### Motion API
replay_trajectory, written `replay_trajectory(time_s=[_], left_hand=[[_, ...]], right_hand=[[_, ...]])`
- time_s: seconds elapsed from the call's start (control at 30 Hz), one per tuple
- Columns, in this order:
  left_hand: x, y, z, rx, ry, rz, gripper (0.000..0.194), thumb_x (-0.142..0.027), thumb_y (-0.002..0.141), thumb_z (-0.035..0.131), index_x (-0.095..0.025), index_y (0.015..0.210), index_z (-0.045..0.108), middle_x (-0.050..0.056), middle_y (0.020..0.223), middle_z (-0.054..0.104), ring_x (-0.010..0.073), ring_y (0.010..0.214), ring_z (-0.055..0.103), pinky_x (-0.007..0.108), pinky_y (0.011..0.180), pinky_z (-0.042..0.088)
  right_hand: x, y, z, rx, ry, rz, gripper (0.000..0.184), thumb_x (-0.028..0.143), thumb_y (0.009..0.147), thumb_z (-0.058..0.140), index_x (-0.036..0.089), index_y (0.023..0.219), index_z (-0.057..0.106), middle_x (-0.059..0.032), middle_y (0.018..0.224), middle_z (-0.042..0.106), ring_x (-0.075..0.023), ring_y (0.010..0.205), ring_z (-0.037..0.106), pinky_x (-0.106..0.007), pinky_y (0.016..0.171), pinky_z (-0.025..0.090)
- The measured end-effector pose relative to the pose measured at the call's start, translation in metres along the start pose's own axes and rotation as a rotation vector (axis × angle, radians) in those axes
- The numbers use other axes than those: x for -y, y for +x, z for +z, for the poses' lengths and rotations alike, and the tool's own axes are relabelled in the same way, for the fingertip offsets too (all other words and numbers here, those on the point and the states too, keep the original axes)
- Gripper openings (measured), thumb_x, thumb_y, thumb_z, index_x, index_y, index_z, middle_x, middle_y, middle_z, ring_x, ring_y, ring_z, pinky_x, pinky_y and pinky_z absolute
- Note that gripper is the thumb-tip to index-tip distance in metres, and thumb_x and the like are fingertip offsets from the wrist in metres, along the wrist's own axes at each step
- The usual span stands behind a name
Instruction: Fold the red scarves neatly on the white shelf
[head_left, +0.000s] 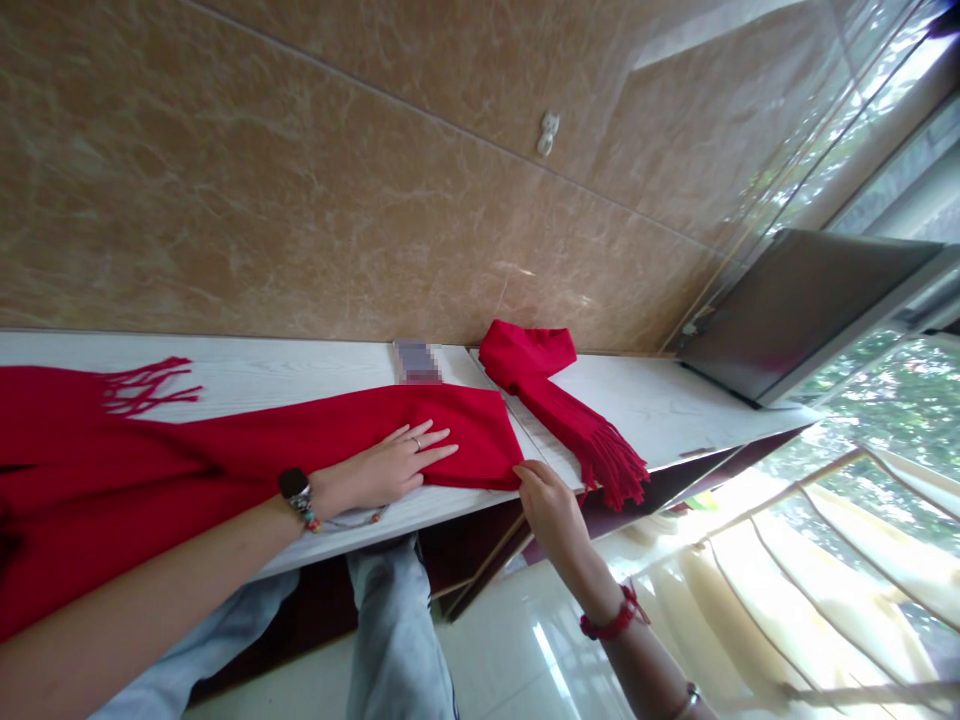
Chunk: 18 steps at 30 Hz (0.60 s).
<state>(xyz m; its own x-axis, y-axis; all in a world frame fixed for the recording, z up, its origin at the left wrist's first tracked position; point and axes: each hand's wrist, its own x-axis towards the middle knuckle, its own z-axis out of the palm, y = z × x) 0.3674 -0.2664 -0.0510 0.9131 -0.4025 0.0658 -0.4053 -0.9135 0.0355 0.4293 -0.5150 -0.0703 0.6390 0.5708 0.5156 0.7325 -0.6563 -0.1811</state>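
Left hand [394,468] splayed on nearer scarf [251,455] | right hand [553,512] pinching its corner | hard tug could ruck it

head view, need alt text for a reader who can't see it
A left hand rests spread on a long red scarf on a white tabletop; the right hand pinches its near corner. A folded, fringed red scarf lies to the right, before a brown wall.

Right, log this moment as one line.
left hand: flat on red scarf | right hand: pinching scarf's near right corner | white countertop: second red scarf lying apart, rightward
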Motion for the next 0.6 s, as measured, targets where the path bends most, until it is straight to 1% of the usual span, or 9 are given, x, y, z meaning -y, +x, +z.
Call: replay_trajectory(time_s=[0.13,0.23,0.3,0.33,0.4,0.43,0.5,0.6], left_hand=[[0.002,-0.002,-0.003,0.042,-0.055,0.02,0.056,-0.014,0.084,0.042,-0.027,0.137,0.031,0.004,0.146,0.025,0.0203,0.135,0.014,0.039,0.108,0.014],[0.001,-0.005,-0.009,0.079,-0.091,0.004,0.055,-0.016,0.084,0.042,-0.032,0.136,0.031,0.002,0.146,0.026,0.0225,0.134,0.016,0.044,0.106,0.013],[0.001,-0.007,-0.018,0.102,-0.12,-0.018,0.05,-0.023,0.086,0.044,-0.036,0.133,0.036,0.001,0.143,0.032,0.0241,0.132,0.024,0.048,0.105,0.012],[0.001,-0.006,-0.024,0.108,-0.135,-0.023,0.045,-0.028,0.087,0.044,-0.036,0.131,0.039,0.001,0.14,0.037,0.024,0.13,0.028,0.049,0.105,0.012],[0.002,-0.003,-0.034,0.094,-0.157,-0.035,0.039,-0.038,0.089,0.041,-0.035,0.128,0.045,0.001,0.135,0.045,0.0225,0.126,0.035,0.046,0.105,0.014],[0.004,0.001,-0.038,0.078,-0.158,-0.052,0.039,-0.042,0.09,0.039,-0.034,0.128,0.045,0.002,0.134,0.045,0.0224,0.126,0.035,0.045,0.105,0.015],[0.009,0.01,-0.041,0.058,-0.144,-0.127,0.047,-0.049,0.089,0.037,-0.031,0.132,0.04,0.004,0.14,0.036,0.0251,0.131,0.026,0.047,0.104,0.015],[0.02,0.023,-0.031,0.096,-0.144,-0.273,0.061,-0.057,0.086,0.035,-0.029,0.139,0.026,0.007,0.148,0.016,0.0311,0.135,0.01,0.053,0.103,0.013]], right_hand=[[-0.001,-0.008,0.008,0.048,-0.017,0.064,0.034,0.007,0.084,0.033,0.016,0.097,0.063,-0.0089,0.092,0.063,-0.0163,0.081,0.059,-0.027,0.074,0.049],[-0.005,-0.003,0.013,0.088,-0.058,0.048,0.034,0.007,0.084,0.035,0.019,0.099,0.062,-0.0081,0.091,0.061,-0.0165,0.08,0.058,-0.027,0.072,0.048],[-0.009,0.008,0.015,0.111,-0.062,0.015,0.033,0.007,0.083,0.036,0.019,0.1,0.061,-0.0077,0.091,0.061,-0.0165,0.081,0.057,-0.027,0.072,0.047],[-0.011,0.015,0.016,0.127,-0.059,-0.004,0.032,0.007,0.083,0.037,0.019,0.1,0.061,-0.0075,0.091,0.061,-0.0162,0.081,0.057,-0.027,0.073,0.047],[-0.017,0.032,0.017,0.178,-0.054,-0.037,0.032,0.006,0.082,0.037,0.018,0.098,0.062,-0.0075,0.091,0.062,-0.0155,0.081,0.057,-0.025,0.074,0.046],[-0.019,0.041,0.016,0.211,-0.056,-0.049,0.032,0.005,0.082,0.037,0.017,0.097,0.062,-0.0077,0.091,0.062,-0.0152,0.082,0.057,-0.025,0.075,0.045],[-0.023,0.058,0.014,0.264,-0.078,-0.058,0.032,0.005,0.081,0.037,0.015,0.097,0.063,-0.0086,0.092,0.063,-0.0152,0.083,0.058,-0.024,0.075,0.045],[-0.026,0.074,0.011,0.259,-0.128,-0.066,0.035,0.005,0.079,0.04,0.015,0.106,0.061,-0.0098,0.101,0.062,-0.0171,0.088,0.059,-0.024,0.075,0.045]])
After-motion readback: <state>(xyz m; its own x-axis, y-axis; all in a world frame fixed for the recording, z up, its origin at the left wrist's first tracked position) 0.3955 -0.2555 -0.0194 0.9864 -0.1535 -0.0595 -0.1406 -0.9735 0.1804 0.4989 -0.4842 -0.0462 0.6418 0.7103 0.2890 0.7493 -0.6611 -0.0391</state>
